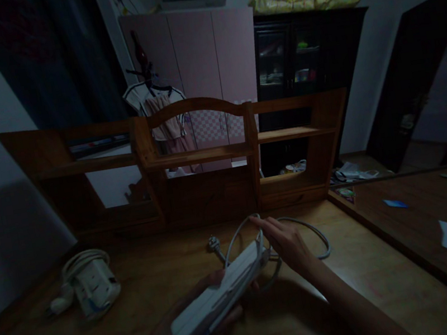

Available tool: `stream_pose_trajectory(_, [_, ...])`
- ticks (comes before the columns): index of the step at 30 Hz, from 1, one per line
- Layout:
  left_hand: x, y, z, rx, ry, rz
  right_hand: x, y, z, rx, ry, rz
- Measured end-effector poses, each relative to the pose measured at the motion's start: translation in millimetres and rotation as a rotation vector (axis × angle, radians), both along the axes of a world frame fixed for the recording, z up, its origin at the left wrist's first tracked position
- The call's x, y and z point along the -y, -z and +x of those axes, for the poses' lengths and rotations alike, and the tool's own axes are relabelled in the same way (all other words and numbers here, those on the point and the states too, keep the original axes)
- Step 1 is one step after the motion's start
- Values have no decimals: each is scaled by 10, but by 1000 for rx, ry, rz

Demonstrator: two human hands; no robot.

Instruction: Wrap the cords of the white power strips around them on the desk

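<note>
Lower centre | my left hand (204, 287) clamps long white plastic power strip (231, 272), presumably steadying it | my right hand (288, 242) at thin grey cable (325, 255), pinch indiscernible

white power strip (227, 286), long and narrow: held aslant over the wooden desktop (146, 270), far end pointing forward and right; from my remote seat i note blue low at the near end. pale cord (328, 244): one run along the strip's side, the rest looped loosely beyond. plug (213, 242): on the desktop, left of the far end.
</note>
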State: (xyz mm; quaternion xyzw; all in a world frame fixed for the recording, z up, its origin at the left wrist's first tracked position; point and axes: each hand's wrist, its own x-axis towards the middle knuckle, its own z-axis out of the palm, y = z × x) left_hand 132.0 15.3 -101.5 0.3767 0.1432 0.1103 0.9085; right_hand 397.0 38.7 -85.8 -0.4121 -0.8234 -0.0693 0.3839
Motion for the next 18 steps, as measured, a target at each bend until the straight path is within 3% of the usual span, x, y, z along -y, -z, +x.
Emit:
stream_pose_trajectory(4, [65, -43, 66, 33, 197, 28, 20, -32, -49, -1, -9, -47])
stream_pose_trajectory(9, [104, -18, 168, 27, 157, -23, 22, -12, -88, 0, -12, -69])
stream_pose_trajectory(14, [150, -43, 141, 25, 217, -42, 22, -4, -99, 28, -25, -58])
stream_pose_trajectory(18, [145, -66, 165, 0, 123, -46, 4, 6, -137, 59, -13, -54])
